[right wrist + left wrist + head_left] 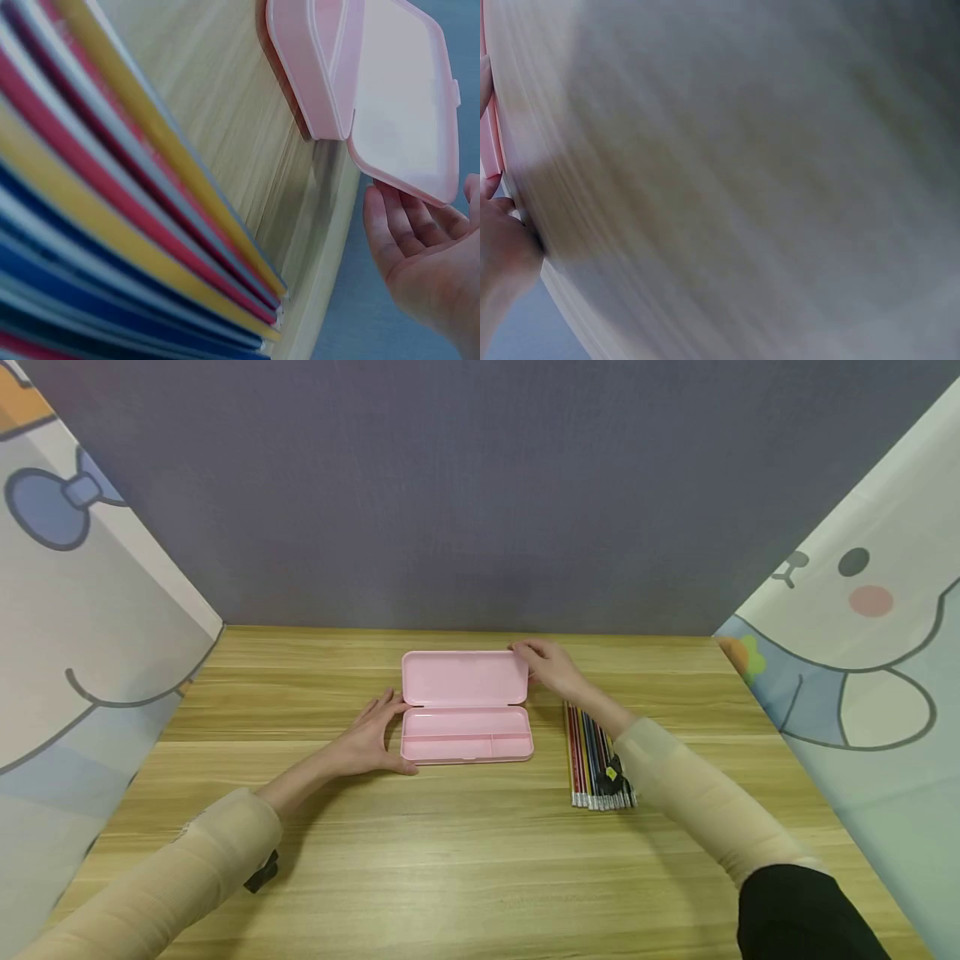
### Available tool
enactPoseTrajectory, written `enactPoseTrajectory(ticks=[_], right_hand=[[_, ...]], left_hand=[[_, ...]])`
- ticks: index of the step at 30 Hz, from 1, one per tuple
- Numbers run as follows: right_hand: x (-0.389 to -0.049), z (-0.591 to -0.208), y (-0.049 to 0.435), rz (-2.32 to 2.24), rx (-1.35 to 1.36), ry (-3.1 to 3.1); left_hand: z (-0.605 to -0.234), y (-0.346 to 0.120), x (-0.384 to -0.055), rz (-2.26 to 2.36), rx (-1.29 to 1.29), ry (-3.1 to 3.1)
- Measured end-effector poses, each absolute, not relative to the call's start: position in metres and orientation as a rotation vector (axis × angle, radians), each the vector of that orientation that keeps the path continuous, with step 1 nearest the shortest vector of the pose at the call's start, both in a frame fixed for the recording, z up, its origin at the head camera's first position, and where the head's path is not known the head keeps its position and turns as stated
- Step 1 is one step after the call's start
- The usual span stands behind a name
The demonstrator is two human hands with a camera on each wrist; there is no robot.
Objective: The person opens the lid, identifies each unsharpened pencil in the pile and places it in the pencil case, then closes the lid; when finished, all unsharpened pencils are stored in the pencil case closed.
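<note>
A pink pencil case lies with its lid swung back, showing a tray with divided compartments. Along its left side my left hand is spread, thumb by the front corner and index finger touching near the hinge. Only part of that hand and a pink sliver of the case show in the left wrist view. My right hand holds the lid's far right corner. From the right wrist, its fingers curl behind the lid edge, the thumb beside it.
A row of pencils in several colours lies right of the case, beneath my right forearm, with a black wrist device over them. A grey panel stands behind the wooden table; cartoon-printed sheets flank it.
</note>
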State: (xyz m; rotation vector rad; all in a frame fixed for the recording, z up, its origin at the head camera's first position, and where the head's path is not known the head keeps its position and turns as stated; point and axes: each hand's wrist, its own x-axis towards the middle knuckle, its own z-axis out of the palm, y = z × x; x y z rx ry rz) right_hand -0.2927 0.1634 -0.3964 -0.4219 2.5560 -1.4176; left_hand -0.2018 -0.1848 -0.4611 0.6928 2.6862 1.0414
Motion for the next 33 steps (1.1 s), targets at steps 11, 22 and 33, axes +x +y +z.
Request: enactPoseTrajectory(ticks=[11, 22, 33], right_hand=[[-0.282, -0.390, 0.208, -1.452, -0.441, 2.563], [-0.256, -0.390, 0.270, -1.348, -0.465, 2.615], [-0.230, -0.405, 0.307, -1.265, -0.423, 2.672]], left_hand=[[-0.462, -0.186, -0.204, 1.036, 0.685, 2.683], [-0.462, -0.187, -0.204, 1.026, 0.689, 2.690], [-0.463, -0.187, -0.205, 1.030, 0.704, 2.692]])
